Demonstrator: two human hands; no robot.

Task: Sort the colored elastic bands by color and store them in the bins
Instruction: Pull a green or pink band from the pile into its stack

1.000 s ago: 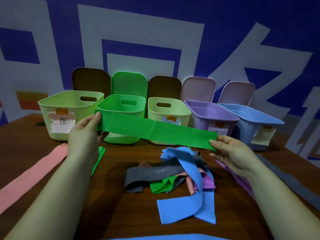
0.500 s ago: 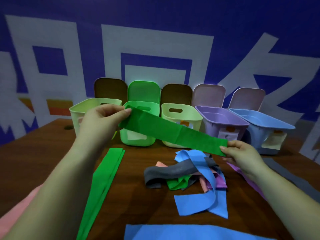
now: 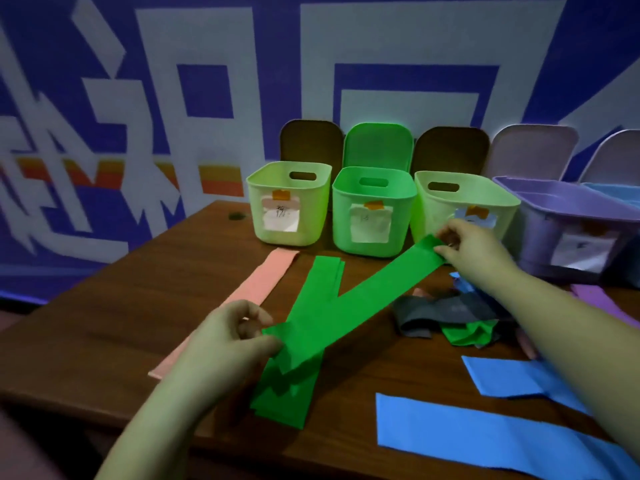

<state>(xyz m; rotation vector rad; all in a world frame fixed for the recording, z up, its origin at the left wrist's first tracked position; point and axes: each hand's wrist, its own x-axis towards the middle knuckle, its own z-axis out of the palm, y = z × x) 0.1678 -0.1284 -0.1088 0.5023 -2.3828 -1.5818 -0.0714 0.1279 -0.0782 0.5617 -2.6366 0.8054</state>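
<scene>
Left hand pinching the near end of a long flat bright-green elastic band, thumb on top; right hand pinching the far end. Stretched taut between the two, slanting across and just above a flat stack of green bands under the left hand, probably for laying on that pile by colour. Left of it, a salmon-pink band flat on the brown wooden table. Below the right forearm, an unsorted tangle of grey, green and blue bands; nearer, flat blue bands. Beyond both hands, open pale-green, green, pale-green and purple plastic bins, labelled, awaiting storage.
</scene>
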